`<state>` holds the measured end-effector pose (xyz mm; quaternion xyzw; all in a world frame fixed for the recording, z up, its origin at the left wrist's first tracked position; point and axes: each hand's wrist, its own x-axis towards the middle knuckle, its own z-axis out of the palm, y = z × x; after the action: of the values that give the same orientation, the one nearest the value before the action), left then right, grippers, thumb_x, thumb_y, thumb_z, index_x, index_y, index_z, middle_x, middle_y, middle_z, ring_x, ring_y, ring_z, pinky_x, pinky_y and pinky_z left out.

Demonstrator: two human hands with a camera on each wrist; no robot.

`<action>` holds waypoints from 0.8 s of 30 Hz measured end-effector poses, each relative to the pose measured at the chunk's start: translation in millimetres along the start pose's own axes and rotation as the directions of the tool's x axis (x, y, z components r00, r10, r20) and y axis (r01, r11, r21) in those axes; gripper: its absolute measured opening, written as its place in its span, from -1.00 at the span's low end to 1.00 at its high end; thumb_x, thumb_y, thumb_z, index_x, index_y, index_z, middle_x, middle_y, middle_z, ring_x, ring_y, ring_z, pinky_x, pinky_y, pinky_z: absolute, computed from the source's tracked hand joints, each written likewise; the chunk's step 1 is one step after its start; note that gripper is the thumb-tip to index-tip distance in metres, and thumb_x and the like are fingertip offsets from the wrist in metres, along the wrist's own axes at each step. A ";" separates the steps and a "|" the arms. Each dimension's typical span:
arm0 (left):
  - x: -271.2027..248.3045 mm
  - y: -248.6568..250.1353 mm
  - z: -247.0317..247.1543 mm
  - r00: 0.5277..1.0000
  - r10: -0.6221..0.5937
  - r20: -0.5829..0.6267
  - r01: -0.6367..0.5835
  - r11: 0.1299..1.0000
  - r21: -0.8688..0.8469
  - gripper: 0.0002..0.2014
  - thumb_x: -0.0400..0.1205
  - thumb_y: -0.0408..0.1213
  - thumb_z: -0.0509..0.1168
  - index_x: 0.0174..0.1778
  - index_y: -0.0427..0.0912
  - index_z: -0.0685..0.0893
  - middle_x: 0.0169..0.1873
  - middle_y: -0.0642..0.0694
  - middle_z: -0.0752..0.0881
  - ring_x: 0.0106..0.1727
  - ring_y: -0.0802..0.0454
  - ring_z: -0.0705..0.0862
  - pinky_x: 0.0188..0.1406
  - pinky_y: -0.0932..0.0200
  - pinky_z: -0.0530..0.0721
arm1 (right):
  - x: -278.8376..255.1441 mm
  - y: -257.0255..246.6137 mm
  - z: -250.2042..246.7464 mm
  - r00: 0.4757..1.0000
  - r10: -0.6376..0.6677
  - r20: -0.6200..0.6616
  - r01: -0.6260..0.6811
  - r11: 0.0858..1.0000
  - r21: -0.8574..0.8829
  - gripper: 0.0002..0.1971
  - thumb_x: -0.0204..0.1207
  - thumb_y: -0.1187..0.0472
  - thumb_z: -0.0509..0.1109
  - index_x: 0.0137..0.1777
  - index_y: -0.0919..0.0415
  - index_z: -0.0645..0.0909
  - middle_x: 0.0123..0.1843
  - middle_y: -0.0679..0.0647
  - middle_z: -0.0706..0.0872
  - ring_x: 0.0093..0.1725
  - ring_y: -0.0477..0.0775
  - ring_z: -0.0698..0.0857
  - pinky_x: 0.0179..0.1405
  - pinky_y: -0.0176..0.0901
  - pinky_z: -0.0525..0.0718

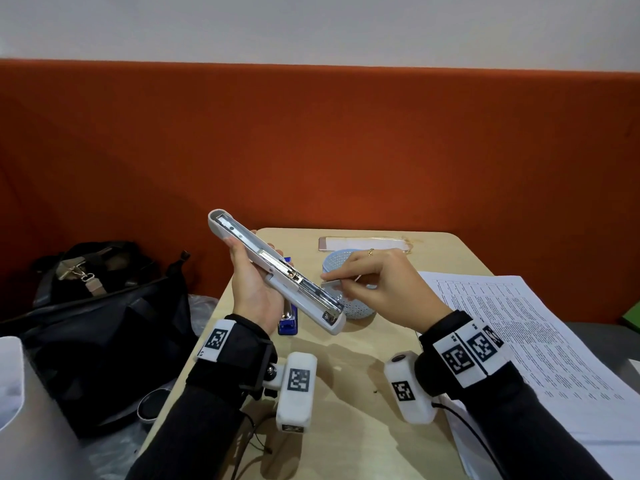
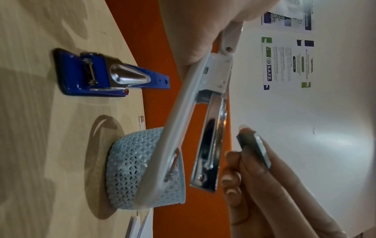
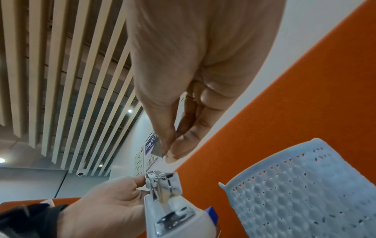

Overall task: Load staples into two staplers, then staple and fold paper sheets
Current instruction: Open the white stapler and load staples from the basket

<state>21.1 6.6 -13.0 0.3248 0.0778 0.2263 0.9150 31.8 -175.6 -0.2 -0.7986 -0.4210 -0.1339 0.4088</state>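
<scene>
A: Left hand [image 1: 254,289]?
B: Wrapped round the white stapler [image 1: 277,271], flipped open and held off the desk [image 1: 346,375], tilted, far end up-left, near end down-right. Metal staple channel [image 1: 313,294] faces up, exposed.

A: Right hand [image 1: 381,289]?
B: Thumb + fingers pinched on a strip of staples [image 1: 330,282], just beside the channel, right of it. From the left wrist view there's a gap btw strip [image 2: 254,151] and channel [image 2: 211,136], so not seated.

A: Hands touching?
B: No, close but apart. Right hand's above the stapler's near half.

A: 2nd stapler?
B: Blue stapler [image 2: 101,75] lies on the desk, under/behind the left hand, mostly hidden in the head view [image 1: 288,320]. Nobody's touching it.

A: Paper?
B: Printed sheets [image 1: 519,323] flat on the desk's right side, overhanging the edge, well right of both hands. Untouched.

A: Other stuff?
B: Light-blue mesh basket [image 1: 356,310] on the desk, right under the right hand; contents can't tell. Phone [image 1: 363,244] at the far desk edge. Black bag [image 1: 104,323] off the desk, left. Orange panel [image 1: 311,150] behind.
</scene>
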 end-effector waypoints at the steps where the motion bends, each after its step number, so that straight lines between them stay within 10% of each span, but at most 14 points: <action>1: 0.4 -0.1 0.2 1.000 0.001 0.002 -0.001 1.000 -0.003 -0.58 0.71 0.23 0.00 0.07 -0.03 0.54 -0.32 -0.02 0.55 -0.27 0.08 0.54 -0.14 0.17 0.57 | 0.1 0.7 0.3 1.000 0.004 0.003 -0.004 1.000 0.002 -0.71 0.47 0.48 0.41 0.04 0.15 0.84 -0.26 -0.16 0.74 -0.30 -0.14 0.72 -0.21 -0.27 0.71; 14: -5.3 1.4 2.7 0.999 -0.042 -0.007 0.042 0.999 -0.016 -0.59 0.71 0.21 -0.01 -0.03 -0.02 0.56 -0.27 -0.04 0.53 -0.27 0.07 0.53 -0.12 0.15 0.56 | -1.7 3.1 1.6 0.998 0.044 0.053 -0.046 0.998 0.040 -0.59 0.42 0.56 0.37 0.00 0.07 0.86 -0.33 -0.09 0.61 -0.32 -0.06 0.61 -0.31 -0.41 0.44; 20: -6.1 1.8 1.7 0.999 -0.049 -0.015 0.049 0.999 -0.017 -0.59 0.70 0.22 0.01 -0.05 -0.02 0.57 -0.28 -0.03 0.53 -0.28 0.08 0.53 -0.14 0.16 0.55 | -2.5 0.9 2.4 0.994 0.105 0.025 -0.107 0.989 0.100 -0.62 0.43 0.50 0.32 0.01 0.09 0.86 -0.19 0.02 0.71 -0.15 0.09 0.72 -0.05 0.14 0.73; 24: -7.0 2.4 3.3 0.999 -0.045 -0.025 0.045 0.999 -0.012 -0.58 0.70 0.23 0.01 -0.04 -0.02 0.58 -0.24 -0.04 0.55 -0.22 0.08 0.54 -0.10 0.16 0.56 | -3.0 -4.5 2.3 0.989 0.140 0.054 -0.146 0.980 0.137 -0.63 0.45 0.53 0.31 0.03 0.15 0.85 -0.13 0.08 0.70 -0.15 0.06 0.71 -0.02 0.04 0.74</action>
<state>14.9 3.2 -9.0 0.3151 0.0955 0.2104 0.9205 26.1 -174.2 -0.9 -0.7988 -0.3799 -0.0564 0.4631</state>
